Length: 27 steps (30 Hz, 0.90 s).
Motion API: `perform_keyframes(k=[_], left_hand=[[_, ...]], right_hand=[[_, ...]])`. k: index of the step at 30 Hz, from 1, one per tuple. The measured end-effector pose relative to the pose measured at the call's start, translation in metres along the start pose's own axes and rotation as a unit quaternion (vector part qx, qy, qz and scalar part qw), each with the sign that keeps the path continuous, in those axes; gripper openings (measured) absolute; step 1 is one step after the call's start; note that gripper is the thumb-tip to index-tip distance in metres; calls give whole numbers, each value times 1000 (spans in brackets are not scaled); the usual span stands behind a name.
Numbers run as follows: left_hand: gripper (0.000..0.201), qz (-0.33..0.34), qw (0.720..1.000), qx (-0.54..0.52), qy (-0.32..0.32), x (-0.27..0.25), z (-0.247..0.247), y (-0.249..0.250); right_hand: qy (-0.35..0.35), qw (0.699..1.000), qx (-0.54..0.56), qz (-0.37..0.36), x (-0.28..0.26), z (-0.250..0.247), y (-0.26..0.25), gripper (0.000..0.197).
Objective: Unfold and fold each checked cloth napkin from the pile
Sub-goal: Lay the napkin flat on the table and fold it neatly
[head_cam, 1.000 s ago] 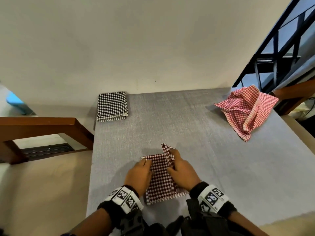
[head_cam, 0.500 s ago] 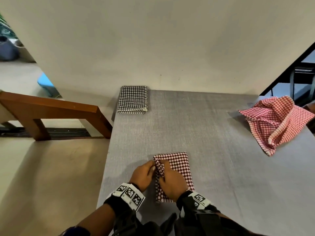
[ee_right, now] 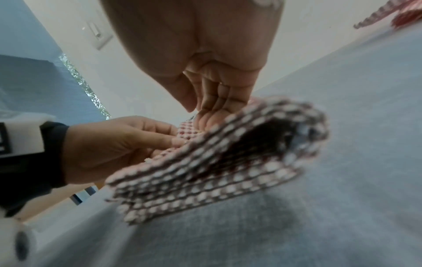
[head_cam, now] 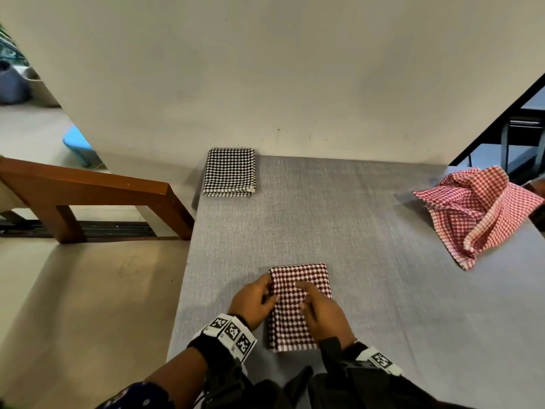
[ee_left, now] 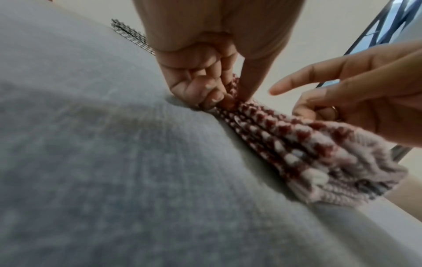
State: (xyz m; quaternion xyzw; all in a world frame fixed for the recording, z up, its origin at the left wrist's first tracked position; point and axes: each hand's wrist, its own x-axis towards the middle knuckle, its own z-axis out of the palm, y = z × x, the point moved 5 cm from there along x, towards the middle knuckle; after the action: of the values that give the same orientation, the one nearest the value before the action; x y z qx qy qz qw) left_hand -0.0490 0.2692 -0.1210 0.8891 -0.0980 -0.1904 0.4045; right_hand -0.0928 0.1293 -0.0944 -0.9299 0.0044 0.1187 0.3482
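A dark red checked napkin [head_cam: 298, 308] lies folded into a narrow rectangle near the front of the grey table [head_cam: 368, 246]. My left hand [head_cam: 253, 299] pinches its left edge between thumb and curled fingers [ee_left: 214, 97]. My right hand [head_cam: 321, 312] lies on top of the napkin, its fingers [ee_right: 212, 112] pressing down on the cloth [ee_right: 205, 162]. The napkin's near end gapes slightly in the right wrist view. A crumpled light red checked napkin [head_cam: 477, 211] sits at the table's far right.
A folded black checked napkin [head_cam: 230, 172] lies at the table's far left corner, against the wall. The table's left edge drops to the floor, where a wooden frame [head_cam: 97, 196] stands. A dark railing [head_cam: 519, 128] is beyond the right side.
A second ago a flap of the dark red napkin stood up between my hands. It now lies flat in a narrow fold, with both hands still on it.
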Motion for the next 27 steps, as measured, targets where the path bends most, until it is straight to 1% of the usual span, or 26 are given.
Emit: perform_keyframes(k=[2, 3, 4, 5, 6, 7, 8, 10, 11, 12, 13, 14, 16, 17, 19, 22, 23, 25, 27], left_hand=[[43, -10, 1000, 20, 9, -4, -2, 0], [44, -5, 999, 34, 17, -8, -4, 3], [44, 20, 997, 65, 32, -11, -6, 9], [41, 71, 989, 122, 50, -14, -8, 17], [38, 134, 971, 186, 65, -17, -7, 27], [38, 180, 955, 231, 49, -19, -1, 32], [43, 207, 938, 277, 20, -19, 6, 33], [62, 218, 911, 349, -31, -18, 21, 26], [72, 199, 908, 362, -71, -15, 27, 17], [81, 182, 907, 365, -104, -13, 31, 9], [85, 165, 907, 365, -128, -10, 35, 1], [86, 151, 908, 364, -144, -8, 36, -5], [87, 121, 906, 368, -172, -7, 38, -12], [88, 113, 904, 369, -182, -7, 39, -13], [90, 125, 903, 374, -168, -7, 37, -12], [93, 149, 902, 381, -137, -9, 37, -12], [94, 145, 900, 384, -145, -10, 38, -13], [95, 138, 894, 393, -166, -9, 39, -15], [95, 137, 893, 391, -176, -8, 39, -16]], right_hand=[[53, 998, -21, -21, -2, -9, 9, 58], [83, 996, -22, -32, -2, -14, 12, 56], [116, 992, -22, -40, -2, -22, 14, 51], [144, 988, -23, -43, -2, -29, 13, 46], [166, 985, -27, -44, -1, -36, 12, 45], [178, 983, -34, -44, 0, -39, 11, 45], [182, 981, -47, -45, 3, -41, 8, 46], [160, 981, -93, -57, 9, -34, 6, 49], [131, 981, -125, -63, 12, -25, 9, 50], [84, 983, -149, -62, 16, -14, 15, 50], [40, 982, -176, -61, 21, -3, 22, 52], [13, 975, -214, -57, 24, 6, 30, 57], [-10, 958, -282, -43, 29, 18, 45, 72], [-13, 953, -299, -41, 30, 20, 49, 72], [-32, 947, -317, -47, 26, 20, 50, 67], [-74, 942, -321, -61, 9, 22, 49, 75], [-85, 941, -320, -66, 2, 25, 51, 77], [-82, 942, -319, -65, -11, 31, 61, 79], [-56, 940, -331, -63, -15, 36, 68, 78]])
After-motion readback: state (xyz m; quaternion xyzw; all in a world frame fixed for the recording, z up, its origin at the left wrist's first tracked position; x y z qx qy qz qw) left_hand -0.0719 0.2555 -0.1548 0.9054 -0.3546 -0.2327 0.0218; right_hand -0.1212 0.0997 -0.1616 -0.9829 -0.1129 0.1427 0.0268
